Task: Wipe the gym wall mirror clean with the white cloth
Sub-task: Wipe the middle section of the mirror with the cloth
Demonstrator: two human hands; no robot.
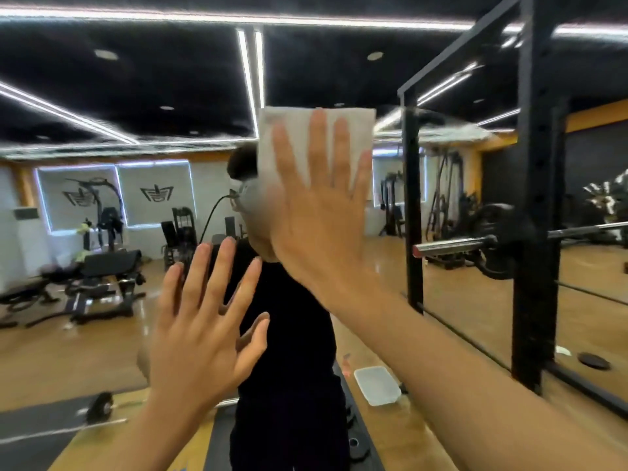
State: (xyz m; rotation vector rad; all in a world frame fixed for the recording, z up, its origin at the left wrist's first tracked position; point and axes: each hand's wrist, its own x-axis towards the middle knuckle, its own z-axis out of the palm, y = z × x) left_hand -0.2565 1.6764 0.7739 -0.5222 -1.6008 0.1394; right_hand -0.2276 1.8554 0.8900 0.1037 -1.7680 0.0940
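Observation:
The gym wall mirror [102, 300] fills the view in front of me and reflects the room and my own dark-clothed figure. My right hand [316, 219] lies flat with its fingers spread and presses the folded white cloth [295, 127] against the glass at head height. The cloth's upper part shows above and between the fingers. My left hand [204, 328] is lower and to the left, palm flat toward the mirror, fingers apart, holding nothing.
A black squat rack [533, 205] with a loaded barbell [452, 248] stands close on the right beside the mirror. A white plastic tray [377, 385] lies on the wooden floor below. Benches and machines appear in the reflection at left.

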